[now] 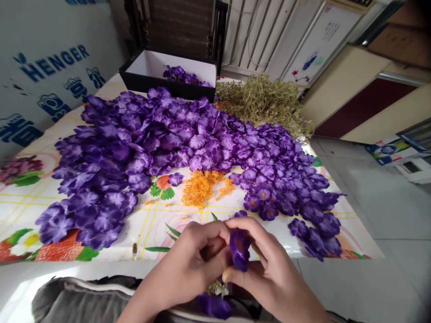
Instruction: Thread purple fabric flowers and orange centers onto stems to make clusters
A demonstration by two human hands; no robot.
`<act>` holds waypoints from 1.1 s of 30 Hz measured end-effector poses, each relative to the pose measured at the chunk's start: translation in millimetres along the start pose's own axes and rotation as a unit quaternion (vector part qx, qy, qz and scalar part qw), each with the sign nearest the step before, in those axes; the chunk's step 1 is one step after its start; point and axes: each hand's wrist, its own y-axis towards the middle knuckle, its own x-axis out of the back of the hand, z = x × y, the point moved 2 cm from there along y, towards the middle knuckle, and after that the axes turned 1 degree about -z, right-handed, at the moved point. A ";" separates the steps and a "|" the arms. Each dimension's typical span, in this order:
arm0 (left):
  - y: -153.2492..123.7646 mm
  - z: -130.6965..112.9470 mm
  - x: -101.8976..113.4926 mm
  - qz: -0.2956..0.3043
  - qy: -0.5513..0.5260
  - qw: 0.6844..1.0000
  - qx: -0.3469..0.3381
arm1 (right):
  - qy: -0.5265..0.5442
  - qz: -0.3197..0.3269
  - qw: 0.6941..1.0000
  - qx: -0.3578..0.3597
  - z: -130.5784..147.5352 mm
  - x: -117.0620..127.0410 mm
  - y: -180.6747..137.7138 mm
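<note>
My left hand and my right hand come together at the table's near edge, both with curled fingers. Between them is a purple artificial flower, gripped by the fingertips of both. Below the hands, partly hidden by them, a green stem piece and another purple flower hang over my lap. Just beyond the hands lies a small pile of orange flower centres. A wide heap of purple fabric petals curves around that pile on the left, back and right.
A black box with white inner walls holds some purple flowers at the back. Beside it lies a bundle of green artificial stems. The patterned tablecloth covers the table. A chair stands behind, and cabinets are at right.
</note>
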 end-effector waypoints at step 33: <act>-2.7 -3.9 6.8 -0.018 0.059 0.998 -0.032 | 0.236 0.051 0.966 0.088 11.3 4.4 10.1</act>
